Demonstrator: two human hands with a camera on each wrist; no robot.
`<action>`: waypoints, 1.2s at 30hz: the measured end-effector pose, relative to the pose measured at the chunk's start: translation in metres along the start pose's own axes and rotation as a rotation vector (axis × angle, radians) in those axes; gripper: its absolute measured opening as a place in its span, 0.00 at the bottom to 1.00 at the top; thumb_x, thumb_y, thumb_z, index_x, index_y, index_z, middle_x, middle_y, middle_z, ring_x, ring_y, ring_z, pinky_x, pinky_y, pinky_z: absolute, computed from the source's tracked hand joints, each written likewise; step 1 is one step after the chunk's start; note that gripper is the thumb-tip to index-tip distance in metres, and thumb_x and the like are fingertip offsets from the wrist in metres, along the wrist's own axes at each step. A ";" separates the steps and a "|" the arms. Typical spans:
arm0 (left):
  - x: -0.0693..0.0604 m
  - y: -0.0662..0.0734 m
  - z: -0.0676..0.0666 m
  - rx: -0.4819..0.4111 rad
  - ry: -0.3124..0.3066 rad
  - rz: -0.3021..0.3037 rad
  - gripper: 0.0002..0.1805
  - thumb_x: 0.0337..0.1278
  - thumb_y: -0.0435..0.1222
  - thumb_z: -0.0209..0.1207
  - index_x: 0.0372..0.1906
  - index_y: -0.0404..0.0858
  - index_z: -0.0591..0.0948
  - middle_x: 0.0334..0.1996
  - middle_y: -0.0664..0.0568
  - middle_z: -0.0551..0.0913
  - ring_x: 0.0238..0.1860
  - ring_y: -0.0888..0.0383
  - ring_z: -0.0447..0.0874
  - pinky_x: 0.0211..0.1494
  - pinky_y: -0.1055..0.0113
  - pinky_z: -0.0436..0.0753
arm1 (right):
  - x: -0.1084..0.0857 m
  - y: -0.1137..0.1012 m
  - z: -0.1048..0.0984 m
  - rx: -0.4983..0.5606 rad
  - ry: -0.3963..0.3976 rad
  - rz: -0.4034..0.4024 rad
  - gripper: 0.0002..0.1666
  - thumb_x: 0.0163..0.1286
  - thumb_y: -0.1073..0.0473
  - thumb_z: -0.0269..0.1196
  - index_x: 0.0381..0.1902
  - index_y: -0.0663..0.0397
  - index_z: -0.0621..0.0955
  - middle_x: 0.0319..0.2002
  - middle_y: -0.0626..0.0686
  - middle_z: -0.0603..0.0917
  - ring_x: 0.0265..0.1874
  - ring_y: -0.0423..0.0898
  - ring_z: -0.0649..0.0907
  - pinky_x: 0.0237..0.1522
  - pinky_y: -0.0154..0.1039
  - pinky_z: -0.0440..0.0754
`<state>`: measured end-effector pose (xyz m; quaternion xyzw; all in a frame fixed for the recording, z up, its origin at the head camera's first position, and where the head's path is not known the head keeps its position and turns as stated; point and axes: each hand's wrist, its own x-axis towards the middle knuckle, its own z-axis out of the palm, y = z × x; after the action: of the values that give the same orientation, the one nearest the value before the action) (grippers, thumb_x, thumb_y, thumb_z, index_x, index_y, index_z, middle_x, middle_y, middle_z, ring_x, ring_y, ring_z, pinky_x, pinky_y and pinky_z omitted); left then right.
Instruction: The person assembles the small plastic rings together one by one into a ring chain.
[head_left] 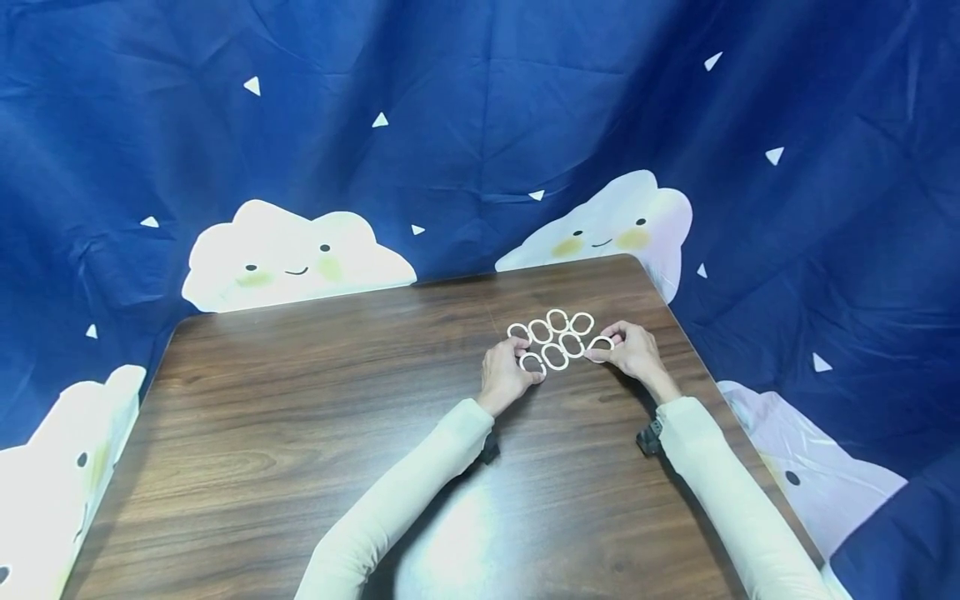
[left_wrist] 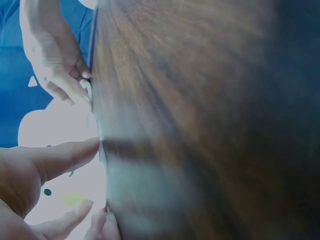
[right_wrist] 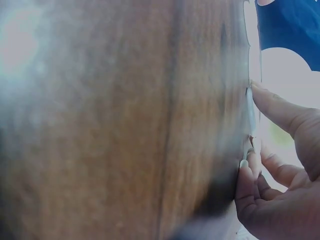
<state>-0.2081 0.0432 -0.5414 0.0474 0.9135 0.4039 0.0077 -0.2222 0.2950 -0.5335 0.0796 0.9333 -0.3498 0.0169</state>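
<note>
Rightmost white ring [head_left: 601, 337] slants lengthwise toward upper right

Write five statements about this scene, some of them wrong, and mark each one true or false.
1. The right hand touches a white ring. True.
2. The left hand rests on the far right corner of the table. False: the left hand is at the left end of the rings.
3. The table has a brown wood-grain surface. True.
4. Both sleeves are black. False: the sleeves are pale.
5. The cloth behind the table is plain red. False: the cloth is blue with clouds.
</note>
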 end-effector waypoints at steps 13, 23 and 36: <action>-0.004 -0.003 -0.002 0.032 0.010 0.068 0.28 0.35 0.38 0.84 0.48 0.38 0.88 0.37 0.49 0.90 0.40 0.54 0.86 0.44 0.64 0.83 | -0.013 -0.002 -0.002 -0.014 -0.023 -0.040 0.33 0.54 0.46 0.82 0.49 0.61 0.83 0.31 0.51 0.81 0.33 0.46 0.77 0.41 0.38 0.73; -0.009 -0.003 -0.009 0.015 -0.033 0.061 0.29 0.37 0.33 0.80 0.51 0.39 0.84 0.34 0.48 0.91 0.41 0.49 0.87 0.48 0.56 0.85 | -0.023 0.000 -0.001 -0.005 -0.011 -0.029 0.30 0.58 0.45 0.80 0.47 0.61 0.84 0.29 0.49 0.80 0.31 0.45 0.77 0.39 0.36 0.72; -0.012 -0.003 -0.023 -0.101 -0.090 0.028 0.17 0.63 0.33 0.64 0.55 0.32 0.84 0.38 0.43 0.91 0.40 0.49 0.87 0.50 0.61 0.85 | -0.036 -0.001 -0.005 0.073 -0.032 -0.029 0.16 0.74 0.54 0.64 0.47 0.61 0.86 0.40 0.60 0.92 0.31 0.38 0.85 0.41 0.31 0.77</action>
<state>-0.1976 0.0230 -0.5286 0.0778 0.8899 0.4472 0.0457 -0.1870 0.2925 -0.5261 0.0610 0.9206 -0.3851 0.0237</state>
